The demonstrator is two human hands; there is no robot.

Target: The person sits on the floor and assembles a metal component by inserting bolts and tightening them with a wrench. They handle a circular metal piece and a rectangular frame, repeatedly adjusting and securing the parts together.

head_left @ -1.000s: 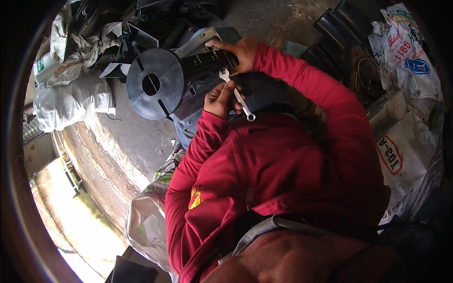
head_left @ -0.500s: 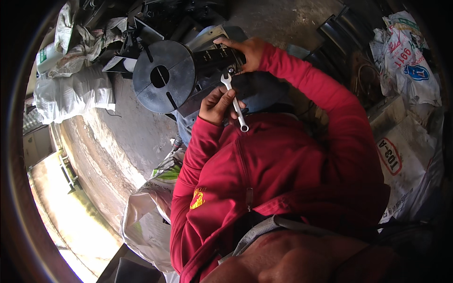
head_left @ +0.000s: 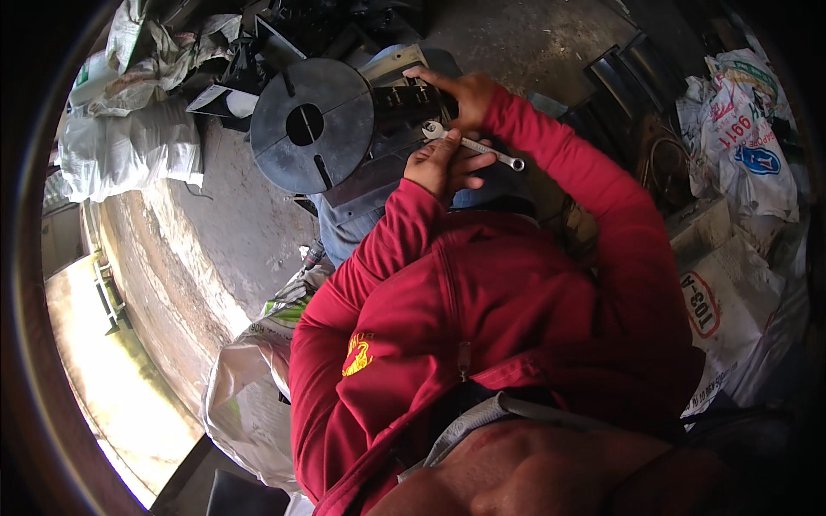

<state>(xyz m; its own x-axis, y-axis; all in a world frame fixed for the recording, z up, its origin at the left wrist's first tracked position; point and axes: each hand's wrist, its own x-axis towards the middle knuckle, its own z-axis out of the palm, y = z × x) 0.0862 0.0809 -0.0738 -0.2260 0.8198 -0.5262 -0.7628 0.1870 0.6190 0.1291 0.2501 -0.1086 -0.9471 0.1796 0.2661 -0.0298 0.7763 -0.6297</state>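
A silver combination wrench (head_left: 482,152) is pinched between the thumb and fingers of my left hand (head_left: 435,167). Its open jaw lies by the end of a black part (head_left: 397,98), where a bolt may be hidden; its ring end points right. My right hand (head_left: 469,96) grips the right end of that part, index finger stretched along the far side. On the part's left end is a large dark grey slotted disc (head_left: 344,129) with a round centre hole. The whole piece rests across my legs in blue jeans (head_left: 340,228).
White plastic sacks (head_left: 129,155) are piled at the far left, with more printed sacks (head_left: 740,129) along the right. Dark curved metal pieces (head_left: 632,82) lie at the far right. A white bag (head_left: 249,396) stands at my left side, near a power tool's tip (head_left: 312,255).
The wrench has swung from pointing down toward my chest to pointing right. My left hand has moved right and turned with it. My right hand keeps its hold; the disc shifted slightly right.
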